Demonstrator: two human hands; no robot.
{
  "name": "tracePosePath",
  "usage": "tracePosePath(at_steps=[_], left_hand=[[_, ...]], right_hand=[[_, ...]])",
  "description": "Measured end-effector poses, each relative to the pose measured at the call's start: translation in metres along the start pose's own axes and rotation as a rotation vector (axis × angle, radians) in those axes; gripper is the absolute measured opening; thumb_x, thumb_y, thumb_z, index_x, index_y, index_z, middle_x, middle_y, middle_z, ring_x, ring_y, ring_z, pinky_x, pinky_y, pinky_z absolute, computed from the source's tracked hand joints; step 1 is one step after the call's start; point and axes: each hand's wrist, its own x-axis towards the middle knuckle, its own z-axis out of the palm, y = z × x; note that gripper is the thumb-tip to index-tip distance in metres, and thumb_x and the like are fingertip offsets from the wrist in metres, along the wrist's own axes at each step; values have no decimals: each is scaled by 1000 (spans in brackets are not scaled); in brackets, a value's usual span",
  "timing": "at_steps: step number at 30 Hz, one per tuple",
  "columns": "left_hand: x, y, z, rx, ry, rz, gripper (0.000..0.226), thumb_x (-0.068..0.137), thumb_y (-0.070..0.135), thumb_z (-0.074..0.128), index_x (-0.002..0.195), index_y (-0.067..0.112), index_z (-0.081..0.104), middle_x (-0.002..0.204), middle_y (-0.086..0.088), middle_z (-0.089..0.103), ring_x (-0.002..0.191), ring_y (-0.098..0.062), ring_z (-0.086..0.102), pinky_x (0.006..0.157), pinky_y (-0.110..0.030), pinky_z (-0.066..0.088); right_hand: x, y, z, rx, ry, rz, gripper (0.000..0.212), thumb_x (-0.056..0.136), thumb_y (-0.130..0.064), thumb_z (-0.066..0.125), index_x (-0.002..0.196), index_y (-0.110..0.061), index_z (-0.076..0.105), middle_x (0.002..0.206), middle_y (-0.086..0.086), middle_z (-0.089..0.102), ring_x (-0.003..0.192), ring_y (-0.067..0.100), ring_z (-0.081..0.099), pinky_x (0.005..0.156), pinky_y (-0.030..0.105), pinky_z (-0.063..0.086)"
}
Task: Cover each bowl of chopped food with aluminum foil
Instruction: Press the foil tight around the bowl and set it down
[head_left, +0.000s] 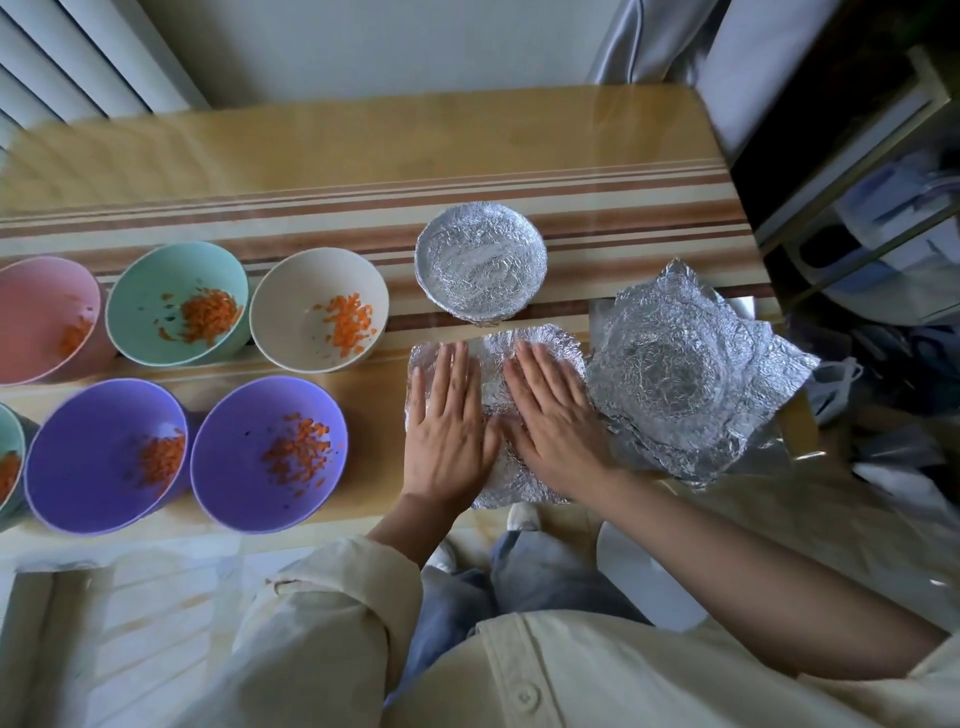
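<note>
Foil under the hands: a crinkled foil sheet lies flat on the table at its near edge, right of the middle
Left hand: the left hand lies palm down on the left half of that sheet, fingers straight and together, gripping nothing
Right hand: the right hand lies palm down on the right half, fingers straight and slightly spread, gripping nothing; the two thumbs lie close together over the sheet's middle
Second sheet: a crumpled foil sheet lies just right of the right hand at the near right corner, with a round hollow pressed into it
Covered bowl: a foil-covered bowl stands just beyond the flat sheet, its foil tucked over the rim and sunken in the centre
Cream bowl: uncovered, left of the covered one, holding orange chopped pieces
Teal bowl and pink bowl: uncovered, in the same row towards the left edge, orange pieces inside
Purple bowls: the nearer purple bowl and the farther purple bowl stand uncovered along the near edge, left of the left hand, with orange pieces inside
Left edge: another teal bowl, mostly cut off
</note>
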Motion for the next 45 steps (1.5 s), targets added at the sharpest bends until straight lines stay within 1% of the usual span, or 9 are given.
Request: tracePosePath(at_steps=[19, 23, 26, 29, 32, 34, 36, 41, 45], left_hand=[[-9, -16, 14, -612, 28, -201, 68, 98, 41, 32, 148, -5, 30, 148, -23, 38, 137, -34, 37, 115, -34, 23], [-16, -14, -2, -734, 73, -680, 76, 92, 58, 26, 144, 4, 37, 137, -20, 44, 127, -36, 45, 104, -39, 34], [-21, -14, -12, -782, -126, -1122, 74, 98, 63, 15, 132, 6, 47, 128, -24, 55, 116, -41, 55, 97, -43, 39], [-26, -18, -6, -1302, -211, -1331, 99, 85, 82, 15, 125, 2, 57, 110, -21, 67, 88, -37, 69, 70, -40, 57], [-29, -21, -1, -1588, -178, -1329, 108, 60, 91, 33, 121, 7, 63, 112, -19, 69, 95, -36, 70, 57, -34, 58], [-26, -23, -2, -1644, -166, -1266, 91, 69, 86, 41, 104, 6, 66, 102, -15, 71, 96, -33, 70, 61, -32, 57], [-24, -29, -2, -1694, -166, -1182, 74, 84, 73, 46, 107, 6, 68, 104, -14, 73, 96, -29, 71, 64, -30, 56], [-31, -33, -5, -1760, -41, -956, 54, 92, 48, 60, 109, -3, 65, 96, -17, 59, 89, -21, 56, 68, -28, 50], [-33, -25, -3, -1626, -53, -1083, 106, 56, 62, 83, 123, -13, 53, 87, -12, 63, 78, -24, 64, 71, -36, 54]], right_hand=[[1, 9, 10, 460, 69, 128, 67, 97, -51, 23, 154, -15, 16, 160, 3, 13, 146, 16, 15, 118, 34, 15], [1, 16, -2, 729, 118, 311, 66, 99, -51, 27, 154, -18, 12, 161, 2, 9, 147, 14, 9, 118, 34, 12], [2, 17, -20, 990, 38, 566, 66, 101, -47, 35, 152, -12, 13, 156, 12, 21, 140, 24, 28, 111, 40, 30], [-2, 18, -25, 1055, -99, 675, 59, 101, -47, 37, 148, -16, 22, 134, 8, 46, 123, 29, 48, 86, 32, 41], [-9, 13, -22, 1035, -44, 708, 48, 101, -43, 38, 140, -15, 33, 117, 13, 53, 113, 33, 55, 74, 31, 44], [-15, 5, -23, 1073, 9, 776, 37, 103, -36, 38, 132, -14, 40, 124, 20, 54, 110, 38, 54, 79, 37, 48], [-23, -3, -23, 1120, 69, 814, 31, 102, -30, 41, 127, -10, 44, 124, 23, 54, 100, 37, 56, 63, 27, 44], [-44, -21, -10, 1223, 118, 898, 33, 96, -19, 49, 129, -12, 43, 105, 7, 53, 86, 19, 55, 58, 25, 38], [-52, -27, -7, 1246, 141, 926, 27, 93, -22, 53, 115, -9, 44, 86, 0, 48, 71, 15, 47, 54, 23, 34]])
